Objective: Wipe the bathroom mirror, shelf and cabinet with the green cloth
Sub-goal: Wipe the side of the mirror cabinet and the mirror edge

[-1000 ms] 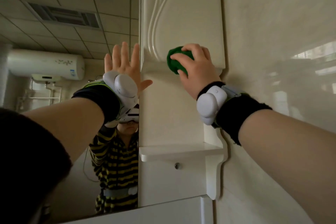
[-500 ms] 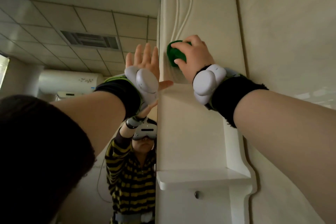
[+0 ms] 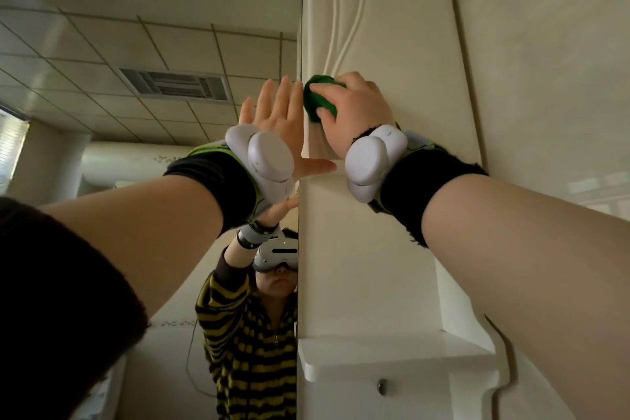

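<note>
Head view, looking up along the wall. 2 hands raised, both mine.

Left hand [image 3: 276,119]: fingers straight and spread wide, holding nothing. Palm faces the mirror [image 3: 153,44] at its right edge and seems to lie flat on the glass. Thumb sticks out to the right, across onto the cabinet's side.

Right hand [image 3: 354,112]: fingers curled round the green cloth [image 3: 315,95], which is bunched into a wad. Cloth is pressed to the cabinet [image 3: 402,54] door near its left edge, at the lower end of the raised curved lines. Only the cloth's left part shows; my fingers cover the rest.

The 2 hands sit just beside each other, left fingertips near the cloth; I cannot tell whether they touch it.

Each wrist carries 1 white tracker [image 3: 269,160] over a black wristband [image 3: 433,187].

Shelf [image 3: 392,351]: white, well below both hands, sticking out from the cabinet's foot. 1 small round knob [image 3: 382,386] sits on the panel under it.

Pale glossy wall [image 3: 545,61] runs right of the cabinet.

Mirror shows a tiled ceiling with 1 vent [image 3: 174,85], and a person in a yellow-and-black striped top [image 3: 249,351] wearing a white headset [image 3: 276,254], arms up.
</note>
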Action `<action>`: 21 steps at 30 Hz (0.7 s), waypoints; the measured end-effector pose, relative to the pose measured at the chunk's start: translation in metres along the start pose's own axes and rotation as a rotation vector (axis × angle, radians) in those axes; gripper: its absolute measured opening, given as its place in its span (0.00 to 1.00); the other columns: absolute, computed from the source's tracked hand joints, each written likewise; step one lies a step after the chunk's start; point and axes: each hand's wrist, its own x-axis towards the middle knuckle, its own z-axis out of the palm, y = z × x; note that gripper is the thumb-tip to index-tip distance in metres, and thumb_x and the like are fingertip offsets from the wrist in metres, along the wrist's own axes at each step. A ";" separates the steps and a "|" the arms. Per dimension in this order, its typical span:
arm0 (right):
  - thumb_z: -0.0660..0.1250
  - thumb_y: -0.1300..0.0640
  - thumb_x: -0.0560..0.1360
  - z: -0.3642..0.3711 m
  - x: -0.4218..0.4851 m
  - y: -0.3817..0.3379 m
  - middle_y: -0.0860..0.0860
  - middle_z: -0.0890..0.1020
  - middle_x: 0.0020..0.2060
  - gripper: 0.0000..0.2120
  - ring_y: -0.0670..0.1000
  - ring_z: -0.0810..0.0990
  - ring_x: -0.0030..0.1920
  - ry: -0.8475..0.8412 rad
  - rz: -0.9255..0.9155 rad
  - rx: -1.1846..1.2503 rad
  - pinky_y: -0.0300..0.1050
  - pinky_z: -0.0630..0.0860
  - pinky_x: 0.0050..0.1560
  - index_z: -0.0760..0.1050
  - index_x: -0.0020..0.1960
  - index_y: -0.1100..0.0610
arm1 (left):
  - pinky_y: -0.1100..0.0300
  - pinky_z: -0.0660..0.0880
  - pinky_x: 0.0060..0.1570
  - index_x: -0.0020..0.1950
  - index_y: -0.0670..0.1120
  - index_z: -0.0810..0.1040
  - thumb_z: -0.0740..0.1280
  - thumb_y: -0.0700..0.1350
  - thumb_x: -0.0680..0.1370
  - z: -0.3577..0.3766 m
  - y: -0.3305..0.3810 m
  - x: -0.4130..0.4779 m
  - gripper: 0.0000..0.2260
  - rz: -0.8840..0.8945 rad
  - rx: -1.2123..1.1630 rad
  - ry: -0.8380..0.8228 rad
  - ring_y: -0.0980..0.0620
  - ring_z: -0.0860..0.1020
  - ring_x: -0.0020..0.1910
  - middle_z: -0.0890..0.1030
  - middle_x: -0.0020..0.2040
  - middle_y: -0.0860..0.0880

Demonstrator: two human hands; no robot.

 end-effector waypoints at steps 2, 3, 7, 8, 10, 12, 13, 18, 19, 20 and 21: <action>0.59 0.54 0.77 -0.001 -0.005 0.000 0.53 0.71 0.62 0.19 0.56 0.67 0.60 -0.004 -0.008 0.002 0.45 0.65 0.57 0.69 0.67 0.46 | 0.48 0.44 0.73 0.77 0.46 0.41 0.68 0.67 0.67 0.001 0.000 -0.002 0.52 0.010 -0.001 0.012 0.47 0.42 0.76 0.44 0.77 0.49; 0.60 0.54 0.77 -0.002 -0.008 -0.001 0.52 0.71 0.62 0.19 0.56 0.67 0.60 -0.010 -0.016 0.002 0.44 0.65 0.57 0.69 0.67 0.46 | 0.48 0.44 0.73 0.77 0.46 0.41 0.68 0.67 0.67 0.000 0.000 -0.001 0.52 0.009 0.000 0.015 0.47 0.42 0.76 0.44 0.77 0.49; 0.61 0.55 0.77 -0.004 -0.023 0.000 0.51 0.70 0.62 0.19 0.55 0.66 0.61 -0.048 -0.041 0.022 0.43 0.64 0.58 0.70 0.67 0.46 | 0.47 0.44 0.73 0.77 0.45 0.41 0.68 0.67 0.67 0.000 0.000 -0.003 0.52 0.007 0.016 -0.011 0.48 0.42 0.76 0.44 0.77 0.49; 0.61 0.55 0.77 -0.005 -0.027 0.001 0.51 0.70 0.63 0.19 0.55 0.66 0.61 -0.058 -0.044 0.026 0.43 0.63 0.58 0.70 0.67 0.46 | 0.47 0.45 0.73 0.77 0.45 0.41 0.68 0.67 0.67 -0.001 0.001 -0.004 0.52 0.011 0.020 -0.012 0.48 0.42 0.76 0.44 0.77 0.49; 0.60 0.55 0.77 -0.006 -0.033 0.001 0.51 0.70 0.62 0.19 0.55 0.65 0.61 -0.078 -0.052 0.032 0.42 0.63 0.58 0.70 0.67 0.46 | 0.47 0.46 0.72 0.77 0.45 0.43 0.68 0.67 0.67 -0.002 0.003 -0.007 0.52 0.019 0.034 -0.005 0.48 0.43 0.76 0.46 0.77 0.49; 0.61 0.55 0.77 -0.008 -0.038 0.003 0.51 0.70 0.62 0.19 0.55 0.65 0.61 -0.091 -0.064 0.039 0.43 0.64 0.58 0.70 0.66 0.46 | 0.47 0.46 0.72 0.77 0.45 0.44 0.69 0.67 0.67 -0.004 0.006 -0.008 0.51 0.025 0.053 -0.002 0.48 0.44 0.76 0.46 0.77 0.49; 0.61 0.56 0.76 -0.006 -0.041 0.003 0.51 0.70 0.62 0.19 0.55 0.65 0.61 -0.096 -0.071 0.046 0.43 0.64 0.58 0.71 0.66 0.46 | 0.47 0.46 0.72 0.77 0.45 0.43 0.68 0.66 0.67 -0.004 0.006 -0.009 0.51 0.027 0.061 -0.008 0.48 0.44 0.76 0.46 0.77 0.49; 0.62 0.59 0.75 -0.009 -0.053 0.010 0.54 0.71 0.62 0.19 0.57 0.66 0.60 -0.129 -0.104 0.080 0.45 0.64 0.59 0.72 0.66 0.49 | 0.46 0.45 0.72 0.77 0.44 0.43 0.68 0.65 0.68 -0.012 0.015 -0.012 0.50 0.008 0.034 -0.072 0.48 0.44 0.76 0.46 0.77 0.48; 0.62 0.59 0.75 -0.009 -0.053 0.012 0.54 0.71 0.61 0.19 0.57 0.66 0.60 -0.133 -0.106 0.086 0.46 0.65 0.59 0.72 0.66 0.49 | 0.47 0.45 0.72 0.77 0.43 0.43 0.68 0.65 0.69 -0.013 0.018 -0.011 0.51 0.000 0.028 -0.095 0.48 0.43 0.76 0.46 0.77 0.48; 0.62 0.59 0.75 -0.009 -0.053 0.013 0.53 0.71 0.61 0.19 0.56 0.66 0.60 -0.131 -0.102 0.092 0.47 0.65 0.59 0.72 0.65 0.49 | 0.47 0.45 0.73 0.77 0.43 0.42 0.68 0.65 0.69 -0.014 0.019 -0.011 0.51 -0.004 0.030 -0.114 0.48 0.43 0.76 0.46 0.77 0.48; 0.62 0.59 0.75 -0.009 -0.052 0.014 0.53 0.72 0.60 0.19 0.56 0.66 0.60 -0.126 -0.094 0.097 0.47 0.66 0.58 0.73 0.65 0.49 | 0.46 0.46 0.73 0.77 0.43 0.42 0.68 0.66 0.69 -0.014 0.021 -0.011 0.51 -0.005 0.036 -0.125 0.48 0.43 0.76 0.46 0.77 0.48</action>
